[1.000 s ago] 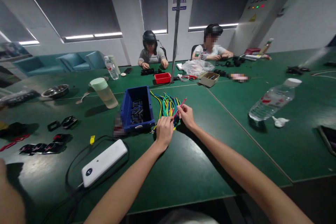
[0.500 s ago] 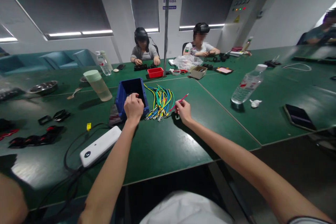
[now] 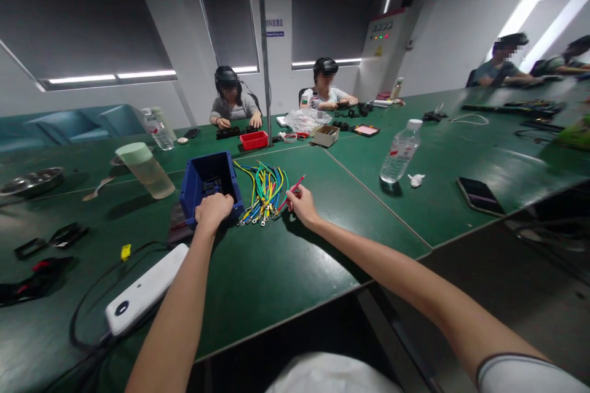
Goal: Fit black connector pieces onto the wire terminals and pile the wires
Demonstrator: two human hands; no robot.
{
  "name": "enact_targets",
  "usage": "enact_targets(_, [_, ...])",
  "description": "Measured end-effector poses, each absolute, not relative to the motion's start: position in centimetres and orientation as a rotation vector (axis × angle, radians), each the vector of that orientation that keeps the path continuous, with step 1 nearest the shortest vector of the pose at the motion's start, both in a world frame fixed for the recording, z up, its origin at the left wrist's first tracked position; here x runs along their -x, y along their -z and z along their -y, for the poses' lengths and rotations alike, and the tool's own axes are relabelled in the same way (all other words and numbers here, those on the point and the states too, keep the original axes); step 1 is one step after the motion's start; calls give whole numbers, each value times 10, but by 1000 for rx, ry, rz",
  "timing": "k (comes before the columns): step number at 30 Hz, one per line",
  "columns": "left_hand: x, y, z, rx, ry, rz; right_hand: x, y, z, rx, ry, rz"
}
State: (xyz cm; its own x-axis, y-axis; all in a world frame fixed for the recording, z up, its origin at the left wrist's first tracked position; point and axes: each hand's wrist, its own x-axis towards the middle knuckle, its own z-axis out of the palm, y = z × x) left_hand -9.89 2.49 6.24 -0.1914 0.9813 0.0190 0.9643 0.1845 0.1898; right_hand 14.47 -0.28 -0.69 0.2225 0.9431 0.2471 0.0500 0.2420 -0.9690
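Note:
My right hand (image 3: 303, 206) is closed on a thin red cable (image 3: 299, 182), pinched between thumb and fingers, its tip pointing up to the right. Beside that hand lies a loose bundle of yellow, green and blue cables (image 3: 266, 187) with metal ring terminals at the near ends. My left hand (image 3: 214, 209) is at the near side of the blue bin (image 3: 188, 187), its fingers bent over the opening. What its fingertips touch is hidden. Inside the bin are small dark parts (image 3: 212, 185).
A white power bank (image 3: 145, 290) with black cords lies left of my left arm. Behind it a green-lidded bottle (image 3: 146, 172) stands near the bin. To the right are a water bottle (image 3: 400, 153), crumpled tissue (image 3: 415, 180) and a phone (image 3: 480, 196). Two people sit opposite, behind a red tray (image 3: 254, 140).
The view has turned to the right, so the scene sits farther left. My left hand has come down toward the bin's near side, uncovering dark parts inside. My right hand keeps the red cable.

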Motion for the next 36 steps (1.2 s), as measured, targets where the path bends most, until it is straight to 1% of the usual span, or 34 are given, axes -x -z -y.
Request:
enact_targets(6, [95, -59, -21, -1911, -314, -2409, -144, 5, 0, 1133, -879, 1226])
enact_targets(12, [96, -51, -20, -1822, -700, -2484, -147, 8, -2, 1122, -900, 1191])
enact_targets(16, [96, -44, -19, -1884, -934, -2464, -149, 10, -6, 1119, -932, 1152])
enact_targets(22, [91, -38, -13, -2009, -1476, -2203, -159, 10, -15, 1143, -885, 1065])
enact_targets(27, [76, -33, 7, -2152, -1734, -1921, -167, 12, -23, 1148, -870, 1001])
enact_targets(29, [66, -28, 17, -2232, -1791, -1781, -168, 13, -25, 1151, -873, 993])
enact_targets(32, [50, -17, 28, -2355, -1742, -1553, -166, 14, -24, 1150, -862, 1023])
enact_targets(36, [34, -7, 35, -2322, -1645, -1500, -166, 14, -20, 1136, -847, 1022])
